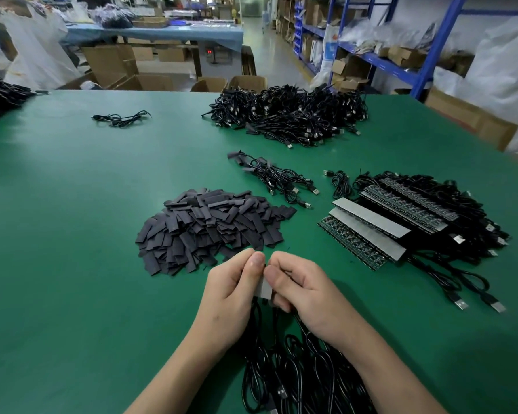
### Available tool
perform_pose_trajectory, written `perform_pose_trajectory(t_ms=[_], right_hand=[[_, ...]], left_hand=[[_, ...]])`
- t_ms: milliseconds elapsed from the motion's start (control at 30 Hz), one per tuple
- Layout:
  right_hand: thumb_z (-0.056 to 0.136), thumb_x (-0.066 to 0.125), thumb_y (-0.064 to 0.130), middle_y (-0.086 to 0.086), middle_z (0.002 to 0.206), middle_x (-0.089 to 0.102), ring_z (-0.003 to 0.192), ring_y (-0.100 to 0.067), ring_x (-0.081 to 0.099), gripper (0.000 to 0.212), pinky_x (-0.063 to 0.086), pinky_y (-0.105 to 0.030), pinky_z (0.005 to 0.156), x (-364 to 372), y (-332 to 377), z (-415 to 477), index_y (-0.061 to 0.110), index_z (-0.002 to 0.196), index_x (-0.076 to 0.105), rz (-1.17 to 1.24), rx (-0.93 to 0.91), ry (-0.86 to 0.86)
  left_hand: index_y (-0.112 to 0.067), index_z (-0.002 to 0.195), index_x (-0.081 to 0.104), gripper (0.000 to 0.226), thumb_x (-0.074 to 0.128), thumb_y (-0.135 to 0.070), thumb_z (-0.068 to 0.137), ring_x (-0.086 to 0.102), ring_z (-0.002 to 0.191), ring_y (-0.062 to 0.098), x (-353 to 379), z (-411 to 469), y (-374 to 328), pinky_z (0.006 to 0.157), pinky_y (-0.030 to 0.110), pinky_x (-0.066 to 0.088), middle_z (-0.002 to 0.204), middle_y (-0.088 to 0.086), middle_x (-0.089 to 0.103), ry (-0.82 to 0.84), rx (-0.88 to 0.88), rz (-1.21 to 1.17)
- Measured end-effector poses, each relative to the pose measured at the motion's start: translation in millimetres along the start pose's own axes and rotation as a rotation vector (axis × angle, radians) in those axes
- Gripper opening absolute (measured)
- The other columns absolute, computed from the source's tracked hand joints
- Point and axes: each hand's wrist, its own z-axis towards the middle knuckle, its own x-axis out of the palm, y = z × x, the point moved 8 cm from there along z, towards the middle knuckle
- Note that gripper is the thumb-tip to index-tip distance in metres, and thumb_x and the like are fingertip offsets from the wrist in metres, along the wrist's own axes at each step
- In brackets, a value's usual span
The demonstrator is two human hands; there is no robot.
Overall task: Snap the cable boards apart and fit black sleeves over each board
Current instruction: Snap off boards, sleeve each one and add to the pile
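While grey board strip (263,289) is pinched in the grip of left hand (231,297) and right hand (302,291), snapping seems underway; sleeve pile (210,228) to be reached next.

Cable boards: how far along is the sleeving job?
Done: a small bundle of sleeved cables looks finished. In hand: left hand and right hand pinch a grey board piece between them. Left: stacked board strips at right, and a big pile of black sleeves.

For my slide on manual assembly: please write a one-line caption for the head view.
A grey board strip pinched between left hand and right hand over the green table, black sleeves piled beyond.
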Motion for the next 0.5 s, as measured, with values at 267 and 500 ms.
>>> perform_pose_trajectory(t_ms=[267,500], right_hand=[[0.103,0.052,0.050,0.007,0.065,0.053,0.064,-0.015,0.047,0.035,0.040,-0.029,0.065,7.2,-4.0,2.1,0.023,0.080,0.051,0.119,-0.007,-0.041],[0.099,0.048,0.051,0.008,0.059,0.045,0.059,-0.014,0.041,0.039,0.036,-0.038,0.060,-0.1,-5.3,2.4,0.019,0.076,0.049,0.073,0.021,-0.190]], left_hand=[[0.001,0.078,0.050,0.044,0.040,-0.030,0.108,0.061,0.051,0.027,2.5,-1.2,0.8,0.055,0.034,0.047,0.056,0.011,0.062,-0.031,-0.066,-0.145],[-0.002,0.074,0.048,0.052,0.043,-0.046,0.102,0.050,0.060,0.033,0.3,0.0,-6.6,0.057,0.045,0.042,0.060,0.013,0.055,-0.088,-0.021,0.011]])
